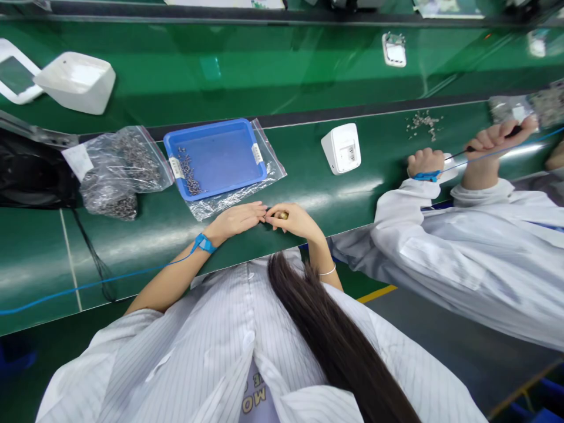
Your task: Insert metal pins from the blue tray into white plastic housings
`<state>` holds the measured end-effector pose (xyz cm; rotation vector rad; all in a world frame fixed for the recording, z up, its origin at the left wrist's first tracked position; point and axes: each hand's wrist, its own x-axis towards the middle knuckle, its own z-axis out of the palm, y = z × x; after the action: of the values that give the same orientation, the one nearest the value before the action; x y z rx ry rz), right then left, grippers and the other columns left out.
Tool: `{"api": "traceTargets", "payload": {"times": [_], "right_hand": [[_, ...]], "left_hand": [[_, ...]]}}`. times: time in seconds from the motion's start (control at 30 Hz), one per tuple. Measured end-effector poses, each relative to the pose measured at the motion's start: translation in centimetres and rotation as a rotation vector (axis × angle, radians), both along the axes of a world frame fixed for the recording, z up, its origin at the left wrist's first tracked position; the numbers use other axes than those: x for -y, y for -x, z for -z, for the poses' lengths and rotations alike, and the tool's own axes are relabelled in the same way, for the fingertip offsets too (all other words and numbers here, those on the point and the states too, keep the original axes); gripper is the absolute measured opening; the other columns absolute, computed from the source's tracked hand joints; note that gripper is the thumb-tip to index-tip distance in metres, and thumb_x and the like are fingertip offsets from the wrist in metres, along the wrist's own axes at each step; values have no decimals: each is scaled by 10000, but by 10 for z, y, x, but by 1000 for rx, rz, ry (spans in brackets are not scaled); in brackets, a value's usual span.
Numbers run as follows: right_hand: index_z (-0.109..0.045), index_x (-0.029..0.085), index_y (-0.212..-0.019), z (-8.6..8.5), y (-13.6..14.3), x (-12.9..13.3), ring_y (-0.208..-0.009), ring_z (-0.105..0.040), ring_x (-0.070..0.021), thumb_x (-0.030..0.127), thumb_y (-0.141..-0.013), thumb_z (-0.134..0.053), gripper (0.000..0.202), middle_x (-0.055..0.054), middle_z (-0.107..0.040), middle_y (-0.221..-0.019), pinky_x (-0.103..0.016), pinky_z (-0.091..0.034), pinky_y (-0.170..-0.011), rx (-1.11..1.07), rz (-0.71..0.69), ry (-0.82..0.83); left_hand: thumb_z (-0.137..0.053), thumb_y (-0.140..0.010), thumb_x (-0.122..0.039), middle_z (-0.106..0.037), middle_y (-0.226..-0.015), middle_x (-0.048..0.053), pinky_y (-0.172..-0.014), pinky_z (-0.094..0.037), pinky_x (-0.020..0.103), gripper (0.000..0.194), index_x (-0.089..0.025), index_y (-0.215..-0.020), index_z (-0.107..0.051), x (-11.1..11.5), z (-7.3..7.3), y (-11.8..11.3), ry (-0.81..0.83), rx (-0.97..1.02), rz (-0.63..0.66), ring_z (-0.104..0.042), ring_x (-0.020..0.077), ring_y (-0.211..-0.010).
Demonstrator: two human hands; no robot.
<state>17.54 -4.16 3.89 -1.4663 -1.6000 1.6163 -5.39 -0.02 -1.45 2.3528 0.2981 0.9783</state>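
Observation:
My left hand [238, 220] rests at the near edge of the green bench, its fingers together and pointing right. Its fingertips meet those of my right hand [298, 221], where a tiny dark bit shows between them. What the left fingers pinch is too small to name. Curled in my right hand is a small round brass-coloured piece [282, 215]. Just beyond my hands lies a blue tray [220, 158] with small metal screws [189, 173] heaped at its left end. A clear plastic bag [271, 158] is under the tray.
Bags of small metal parts [127, 167] lie left of the tray, near a black fan [33, 170]. A white housing [342, 149] stands to the right. Another white housing [81, 82] sits on the conveyor belt [264, 70]. At right, a co-worker's hands [497, 141] hold a screwdriver.

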Motion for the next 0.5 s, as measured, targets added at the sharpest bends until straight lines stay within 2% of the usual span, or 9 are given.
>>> {"api": "traceTargets", "payload": {"times": [0.13, 0.23, 0.33, 0.4, 0.5], "right_hand": [[-731, 166, -922, 1, -1, -3, -484, -489, -77, 445, -847, -687, 293, 17, -672, -639, -196, -399, -500, -8, 5, -17], [-737, 161, -934, 5, 2, -3, -473, -488, -81, 502, -836, -694, 357, 11, -675, -642, -198, -391, -483, -10, -9, -1], [-738, 179, -900, 9, 2, -4, -492, -528, -97, 465, -834, -698, 296, 16, -676, -645, -207, -415, -512, 159, -5, -72], [-726, 180, -898, 11, -8, -11, -589, -590, -127, 368, -846, -682, 200, -11, -705, -734, -226, -440, -584, 327, 80, -151], [-653, 130, -1043, 11, -45, -34, -800, -631, -179, 271, -940, -525, 217, -121, -710, -988, -275, -434, -712, 666, 402, -320]], "left_hand": [[-460, -1030, -163, -719, -1219, 123, -1148, -485, 446, 257, -172, -1173, -673, -1, -1, 1, 20, -16, -29, -570, 213, -1313], [-475, -1022, -154, -718, -1224, 120, -1148, -484, 454, 234, -174, -1141, -675, -1, 1, 1, -30, -27, -23, -570, 215, -1312], [-486, -1020, -158, -725, -1209, 110, -1141, -494, 455, 210, -182, -1096, -680, -2, 3, -1, -84, -53, -53, -572, 217, -1307], [-479, -1023, -151, -716, -1228, 113, -1154, -479, 466, 209, -179, -1075, -679, -3, 2, -3, -83, -78, -82, -548, 224, -1331], [-461, -1027, -133, -690, -1278, 122, -1176, -445, 499, 217, -167, -1054, -673, -5, 1, -6, -93, -98, -108, -501, 239, -1379]]}}
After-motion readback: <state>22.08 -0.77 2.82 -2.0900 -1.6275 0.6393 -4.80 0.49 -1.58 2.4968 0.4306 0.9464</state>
